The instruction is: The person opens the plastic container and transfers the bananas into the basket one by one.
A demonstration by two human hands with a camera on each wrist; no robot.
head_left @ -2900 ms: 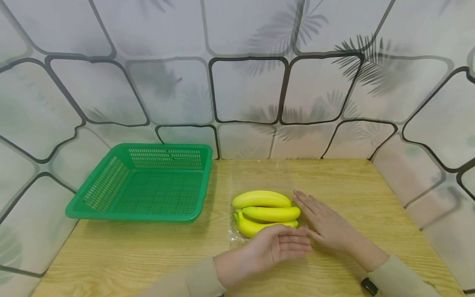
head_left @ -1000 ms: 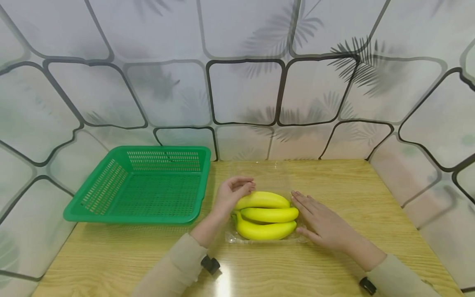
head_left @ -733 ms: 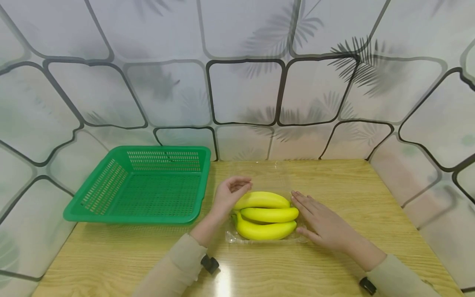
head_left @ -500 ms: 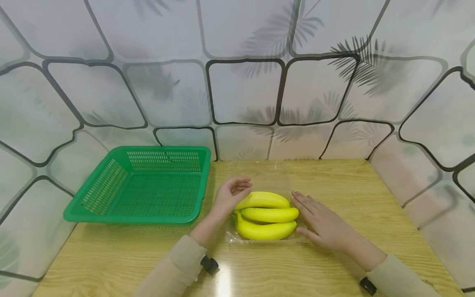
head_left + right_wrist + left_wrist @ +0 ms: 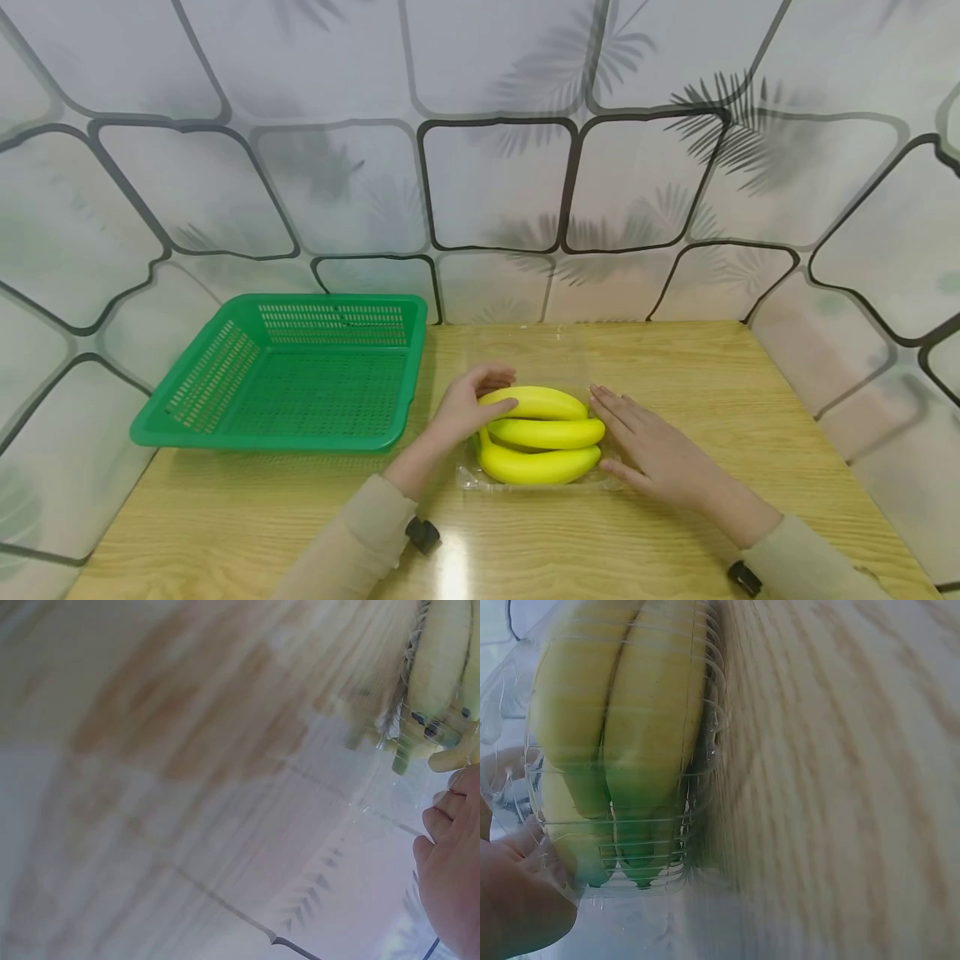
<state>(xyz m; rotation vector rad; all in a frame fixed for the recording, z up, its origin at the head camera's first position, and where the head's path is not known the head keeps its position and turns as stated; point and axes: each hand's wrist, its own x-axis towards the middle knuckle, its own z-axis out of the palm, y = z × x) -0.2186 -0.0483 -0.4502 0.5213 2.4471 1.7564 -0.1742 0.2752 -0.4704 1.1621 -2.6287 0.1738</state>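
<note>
Three yellow bananas lie side by side in a clear plastic clamshell box (image 5: 468, 479), whose transparent lid (image 5: 528, 350) is folded back. My left hand (image 5: 463, 408) is at the left end of the far banana (image 5: 547, 402), thumb on its near side and fingers behind it. The middle banana (image 5: 551, 433) and near banana (image 5: 540, 468) lie in front. In the left wrist view, green-tipped bananas (image 5: 656, 712) show through the ribbed box wall, part of the left hand (image 5: 521, 907) beside it. My right hand (image 5: 656, 454) rests against the box's right side with straight fingers.
A green perforated plastic basket (image 5: 322, 387) stands on the wooden table (image 5: 555, 542), left of the box. Behind the table rises a patterned wall covering (image 5: 495, 183). A black strap (image 5: 423, 535) is on the left wrist.
From in front of the box, my left hand has moved to its left side. In the last half second its thumb has come down on the far banana. The right hand stays in place.
</note>
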